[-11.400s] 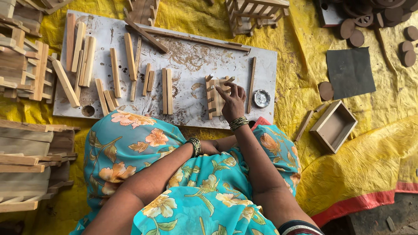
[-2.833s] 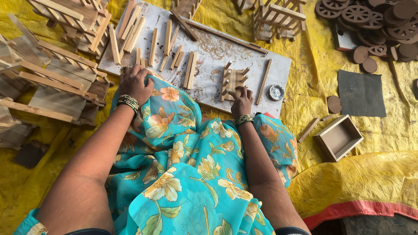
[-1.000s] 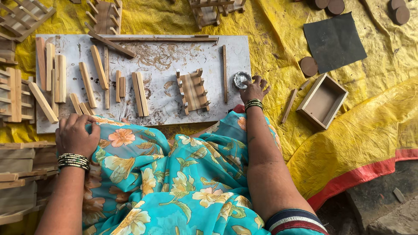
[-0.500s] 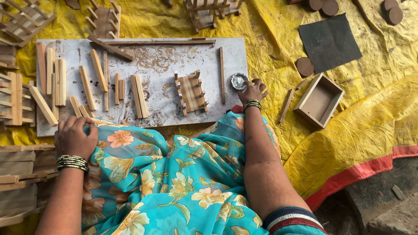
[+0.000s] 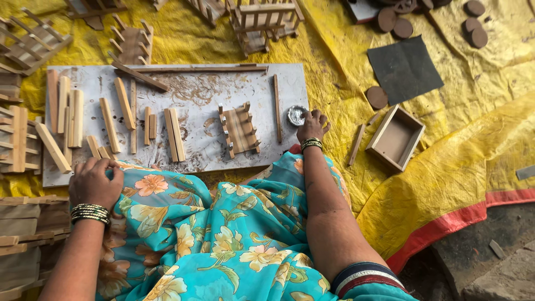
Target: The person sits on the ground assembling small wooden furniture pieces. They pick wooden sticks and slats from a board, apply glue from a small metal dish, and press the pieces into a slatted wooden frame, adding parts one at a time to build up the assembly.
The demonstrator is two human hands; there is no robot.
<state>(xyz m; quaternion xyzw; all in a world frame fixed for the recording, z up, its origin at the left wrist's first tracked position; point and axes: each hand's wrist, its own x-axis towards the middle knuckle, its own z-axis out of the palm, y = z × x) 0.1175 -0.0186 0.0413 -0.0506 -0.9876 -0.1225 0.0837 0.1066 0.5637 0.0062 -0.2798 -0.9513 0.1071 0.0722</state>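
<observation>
Small round metal dish (image 5: pixel 296 115), shallow and silvery, sits on the right end of the grey work board (image 5: pixel 195 95), directly under the fingertips of the right hand (image 5: pixel 312 125). The fingers are spread and dipping at its rim, not closed around it; nothing is gripped. The dish looks light, stiff and likely to skid on the smooth board, so a pinch at the rim or a flat press from above would suit it best. Its contents cannot be made out.

Left hand (image 5: pixel 93 181) rests at the near left corner of the board, fingers curled loosely over the edge of the floral cloth; whether it holds anything cannot be told.

Board's right edge lies just beyond the dish, away from the left hand; yellow tarpaulin (image 5: pixel 457 167) beyond it is soft and creased. Open wooden box (image 5: pixel 395 137) lies farther out past the right hand, a loose wooden stick (image 5: pixel 356 145) between them.

Between the hands: slatted wooden assembly (image 5: pixel 239 129), rigid but probably fragile at its joints, close beside the dish. A thin upright strip (image 5: pixel 277 108) stands between them. Loose wooden slats (image 5: pixel 111 120) crowd the board ahead of the left hand. Bare board shows mostly ahead of the assembly.
</observation>
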